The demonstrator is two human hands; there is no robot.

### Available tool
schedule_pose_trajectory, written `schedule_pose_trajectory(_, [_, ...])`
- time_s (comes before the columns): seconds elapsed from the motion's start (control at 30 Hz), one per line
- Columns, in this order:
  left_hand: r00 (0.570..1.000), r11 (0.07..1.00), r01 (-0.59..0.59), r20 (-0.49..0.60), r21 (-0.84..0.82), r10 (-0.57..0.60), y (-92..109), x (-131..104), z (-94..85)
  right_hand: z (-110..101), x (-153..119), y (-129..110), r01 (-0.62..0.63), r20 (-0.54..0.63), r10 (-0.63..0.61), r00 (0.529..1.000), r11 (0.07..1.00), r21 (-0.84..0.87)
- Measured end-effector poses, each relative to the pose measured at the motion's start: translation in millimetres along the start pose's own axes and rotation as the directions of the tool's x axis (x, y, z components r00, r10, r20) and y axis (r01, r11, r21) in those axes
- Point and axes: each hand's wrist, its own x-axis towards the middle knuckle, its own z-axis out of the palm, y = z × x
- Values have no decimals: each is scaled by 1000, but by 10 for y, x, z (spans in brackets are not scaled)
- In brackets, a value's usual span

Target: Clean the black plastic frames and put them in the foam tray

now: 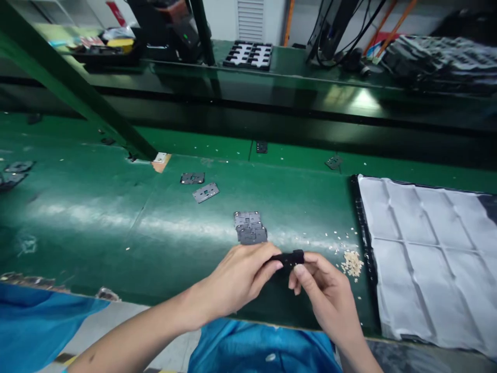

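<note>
Between my two hands is a small black plastic part (288, 259), held above the near edge of the green bench. My left hand (248, 269) pinches its left end between thumb and fingers. At the other end, my right hand (320, 282) has its thumb and forefinger closed on the part. Just beyond my left hand lies a loose stack of flat dark-grey plates (250, 228) with cut-outs. To the right of my right hand sits a little heap of tiny beige pieces (352, 264), some scattered around it.
A black tray lined with white sheet (419, 248) lies at the right. Two thin plates (205, 192) rest farther back on the green bench (97, 223). A green slanted post (77, 83) rises at left. A shelf behind carries a compartment tray (249, 54).
</note>
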Motion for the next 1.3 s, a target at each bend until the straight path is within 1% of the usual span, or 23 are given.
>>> schedule_pose_trajectory(0.03, [995, 983, -75, -57, 169, 86, -9, -6, 42, -33, -13, 19, 14, 2, -14, 1000, 999, 41])
schedule_pose_trajectory(0.07, [980, 936, -141, -91, 321, 179, -14, -11, 82, -61, -27, 31, 22, 9, -23, 1000, 996, 92])
schedule_pose_trajectory(0.1, [960, 879, -196, -97, 435, 262, -17, -15, 117, -81, -42, 33, 19, 20, -22, 1000, 990, 142])
schedule_pose_trajectory(0.17, [929, 804, -265, -84, 533, 362, -18, -25, 165, -100, -70, 6, -12, 35, 5, 999, 979, 203])
schedule_pose_trajectory(0.2, [926, 807, -266, -93, 527, 367, -19, -32, 178, -99, -84, -21, -23, 26, 18, 999, 978, 207])
schedule_pose_trajectory(0.27, [945, 887, -209, -147, 413, 292, -22, -51, 185, -84, -110, -79, -17, -16, 20, 1000, 985, 172])
schedule_pose_trajectory(0.33, [972, 977, -118, -180, 177, 150, -20, -75, 180, -60, -136, -119, 19, -58, -13, 998, 994, 106])
schedule_pose_trajectory(0.4, [989, 996, -24, -150, -87, 11, -2, -93, 178, -33, -156, -124, 58, -77, -57, 995, 998, 11])
schedule_pose_trajectory(0.43, [993, 978, 26, -111, -206, -50, 15, -98, 180, -20, -162, -116, 78, -78, -81, 994, 996, -33])
schedule_pose_trajectory(0.5, [990, 907, 127, -3, -401, -140, 59, -97, 192, 3, -164, -95, 113, -72, -120, 990, 990, -89])
schedule_pose_trajectory(0.57, [980, 816, 200, 98, -542, -174, 103, -87, 201, 10, -156, -85, 115, -53, -121, 991, 989, -91])
schedule_pose_trajectory(0.63, [971, 739, 240, 148, -629, -190, 134, -72, 196, -6, -139, -92, 81, -25, -82, 996, 994, -69])
schedule_pose_trajectory(0.67, [968, 721, 251, 150, -646, -203, 143, -63, 185, -23, -125, -101, 65, -17, -66, 998, 996, -68])
schedule_pose_trajectory(0.7, [966, 726, 256, 141, -638, -217, 148, -52, 168, -44, -106, -111, 64, -17, -65, 998, 994, -84])
schedule_pose_trajectory(0.77, [968, 792, 247, 100, -558, -231, 151, -26, 121, -84, -48, -137, 111, -18, -116, 993, 976, -186])
schedule_pose_trajectory(0.83, [972, 858, 232, 73, -457, -224, 144, 3, 76, -95, 28, -164, 199, 24, -202, 979, 929, -312])
schedule_pose_trajectory(0.9, [975, 880, 214, 35, -423, -220, 128, 27, 63, -56, 96, -179, 251, 66, -244, 968, 899, -358])
schedule_pose_trajectory(0.93, [974, 881, 206, 0, -426, -227, 115, 35, 74, -18, 119, -177, 246, 54, -242, 969, 910, -335])
schedule_pose_trajectory(1.0, [967, 887, 184, -86, -424, -241, 83, 44, 128, 76, 137, -150, 190, -31, -202, 979, 957, -218])
schedule_pose_trajectory(1.1, [974, 916, 122, -131, -382, -185, 46, 37, 218, 187, 117, -71, 100, -123, -101, 987, 995, -18])
schedule_pose_trajectory(1.17, [983, 940, 96, -116, -326, -140, 51, 25, 222, 196, 101, -33, 98, -136, -96, 986, 995, 11])
schedule_pose_trajectory(1.2, [988, 950, 103, -81, -294, -132, 64, 20, 200, 181, 98, -26, 117, -150, -117, 982, 993, -14])
schedule_pose_trajectory(1.3, [984, 968, 172, 84, -183, -159, 120, 14, 76, 105, 113, -61, 165, -158, -192, 969, 972, -170])
